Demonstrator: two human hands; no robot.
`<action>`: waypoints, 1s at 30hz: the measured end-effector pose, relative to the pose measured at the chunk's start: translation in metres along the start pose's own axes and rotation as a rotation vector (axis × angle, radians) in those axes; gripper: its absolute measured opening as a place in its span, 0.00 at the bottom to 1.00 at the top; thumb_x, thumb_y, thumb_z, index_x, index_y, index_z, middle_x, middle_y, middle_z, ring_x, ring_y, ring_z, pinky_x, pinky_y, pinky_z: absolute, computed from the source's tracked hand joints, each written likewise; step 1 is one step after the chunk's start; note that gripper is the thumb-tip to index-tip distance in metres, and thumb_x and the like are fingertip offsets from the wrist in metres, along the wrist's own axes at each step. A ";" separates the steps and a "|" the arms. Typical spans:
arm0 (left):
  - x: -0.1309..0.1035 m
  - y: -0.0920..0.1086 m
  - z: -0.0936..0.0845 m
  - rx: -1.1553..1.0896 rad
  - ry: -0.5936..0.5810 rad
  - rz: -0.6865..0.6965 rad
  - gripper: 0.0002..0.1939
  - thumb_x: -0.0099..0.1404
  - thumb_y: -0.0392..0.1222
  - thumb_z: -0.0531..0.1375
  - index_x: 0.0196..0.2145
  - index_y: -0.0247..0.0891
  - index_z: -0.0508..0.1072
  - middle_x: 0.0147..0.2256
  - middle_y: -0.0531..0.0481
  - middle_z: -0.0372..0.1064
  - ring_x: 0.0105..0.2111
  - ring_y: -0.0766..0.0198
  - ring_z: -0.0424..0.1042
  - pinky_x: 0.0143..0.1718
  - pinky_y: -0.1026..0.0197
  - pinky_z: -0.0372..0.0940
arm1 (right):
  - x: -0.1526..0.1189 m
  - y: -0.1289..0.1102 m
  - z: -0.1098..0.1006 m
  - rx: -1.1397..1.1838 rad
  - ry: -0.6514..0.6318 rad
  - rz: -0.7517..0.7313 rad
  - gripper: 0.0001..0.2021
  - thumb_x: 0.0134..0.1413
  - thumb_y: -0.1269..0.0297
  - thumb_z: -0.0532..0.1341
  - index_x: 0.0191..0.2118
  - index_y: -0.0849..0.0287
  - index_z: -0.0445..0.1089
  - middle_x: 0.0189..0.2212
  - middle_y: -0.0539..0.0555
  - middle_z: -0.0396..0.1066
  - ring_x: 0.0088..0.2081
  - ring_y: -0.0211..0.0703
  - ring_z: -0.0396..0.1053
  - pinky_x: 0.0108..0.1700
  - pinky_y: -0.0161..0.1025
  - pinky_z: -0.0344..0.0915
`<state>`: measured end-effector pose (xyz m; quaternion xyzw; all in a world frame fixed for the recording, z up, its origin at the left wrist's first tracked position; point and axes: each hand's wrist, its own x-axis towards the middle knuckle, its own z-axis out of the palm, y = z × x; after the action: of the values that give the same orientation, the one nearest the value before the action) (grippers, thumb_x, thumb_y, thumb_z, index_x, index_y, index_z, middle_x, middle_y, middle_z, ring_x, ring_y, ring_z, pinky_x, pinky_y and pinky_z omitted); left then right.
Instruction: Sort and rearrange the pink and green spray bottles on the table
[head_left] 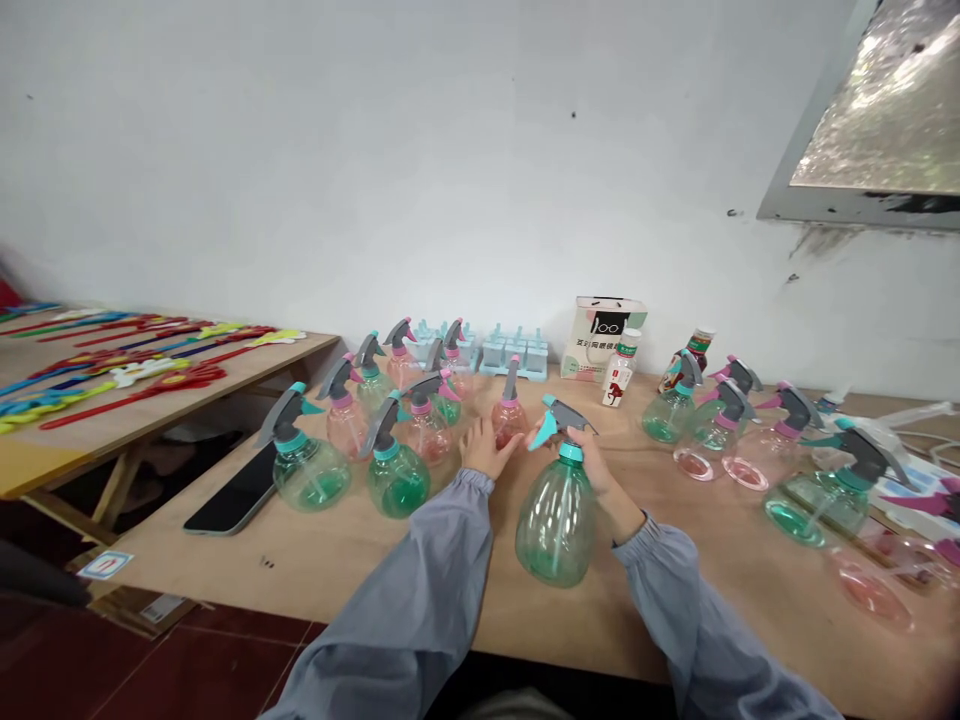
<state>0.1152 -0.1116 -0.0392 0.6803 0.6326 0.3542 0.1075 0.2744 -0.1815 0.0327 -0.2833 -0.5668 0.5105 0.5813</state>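
Observation:
My right hand (592, 465) is closed around the neck and grey-and-teal trigger head of a clear green spray bottle (556, 525), held nearly upright over the front of the table. To its left, my left hand (484, 447) has its fingers spread beside a small pink spray bottle (510, 418). The thumb lies close in front of that bottle; whether it touches is unclear. Left of this hand stand several more spray bottles, among them a green one (399, 482), a pink one (426, 435) and another green one (311, 480) at the outer end.
A black phone (236, 490) lies at the table's left. More spray bottles (817, 500) fill the right side. Light-blue popsicle moulds (514, 355), a paper bag (600, 340) and a white bottle (621, 370) stand by the wall. Colourful flat sticks (135, 395) cover the left table.

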 end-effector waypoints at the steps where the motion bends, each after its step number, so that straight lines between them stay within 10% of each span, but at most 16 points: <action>1: 0.000 0.000 0.000 -0.005 0.004 -0.001 0.41 0.64 0.57 0.61 0.68 0.39 0.51 0.63 0.34 0.62 0.63 0.45 0.62 0.62 0.43 0.56 | 0.000 0.000 -0.001 0.000 -0.012 -0.021 0.18 0.44 0.43 0.61 0.26 0.54 0.71 0.22 0.53 0.74 0.34 0.53 0.76 0.40 0.47 0.72; 17: 0.003 -0.007 0.005 -0.010 0.012 0.044 0.43 0.63 0.59 0.60 0.68 0.38 0.52 0.61 0.33 0.63 0.62 0.44 0.63 0.60 0.44 0.58 | -0.020 -0.010 -0.018 -0.054 0.242 -0.091 0.16 0.48 0.45 0.63 0.31 0.54 0.73 0.26 0.51 0.76 0.33 0.46 0.75 0.38 0.42 0.72; 25: 0.007 -0.013 0.011 -0.045 0.068 0.099 0.42 0.63 0.58 0.62 0.66 0.35 0.54 0.57 0.32 0.66 0.60 0.43 0.65 0.57 0.47 0.62 | -0.106 -0.051 -0.124 -0.391 0.746 -0.278 0.19 0.42 0.49 0.73 0.37 0.52 0.71 0.30 0.46 0.74 0.29 0.38 0.73 0.31 0.35 0.71; 30: 0.009 -0.017 0.015 -0.083 0.077 0.137 0.42 0.62 0.56 0.63 0.66 0.35 0.54 0.58 0.33 0.65 0.60 0.43 0.65 0.58 0.46 0.63 | -0.133 -0.070 -0.192 -0.464 0.953 -0.332 0.25 0.37 0.49 0.74 0.43 0.53 0.74 0.36 0.49 0.76 0.34 0.43 0.76 0.43 0.43 0.73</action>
<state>0.1103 -0.0956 -0.0572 0.7028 0.5730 0.4126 0.0869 0.4978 -0.2779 0.0091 -0.5103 -0.3757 0.0891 0.7684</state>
